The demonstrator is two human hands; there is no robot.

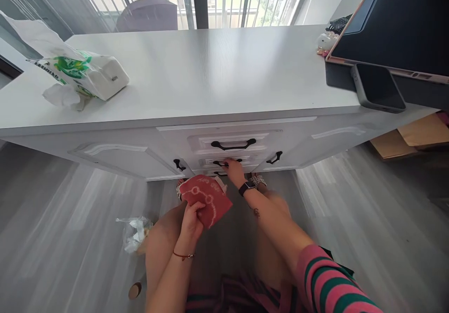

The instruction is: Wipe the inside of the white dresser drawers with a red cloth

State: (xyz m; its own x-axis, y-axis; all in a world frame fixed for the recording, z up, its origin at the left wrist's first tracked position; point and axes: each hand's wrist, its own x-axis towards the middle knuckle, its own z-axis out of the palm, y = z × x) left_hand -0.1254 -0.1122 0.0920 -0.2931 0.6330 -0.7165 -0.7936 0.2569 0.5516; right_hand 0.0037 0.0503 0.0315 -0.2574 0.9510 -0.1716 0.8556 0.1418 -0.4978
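My left hand (193, 219) pinches a flat red packet (206, 198) with a pale printed pattern, the thumb lying on top. A pale edge shows at the packet's upper right side. My right hand (233, 171), with a dark watch on the wrist, reaches to the second drawer of the white cabinet (175, 137). Its fingers are closed around the black drawer handle (219, 163), partly covering it. Above that sits the top drawer's black handle (233, 144). A lower handle is partly hidden behind my hand and the packet.
On the cabinet top are a tissue pack (101, 76), a phone (379, 87), a small white figurine (327, 40) and a dark-screened device (403, 23). A clear plastic bag (135, 233) and a round brown object (134, 290) lie on the floor. Cardboard (414, 137) stands at the right.
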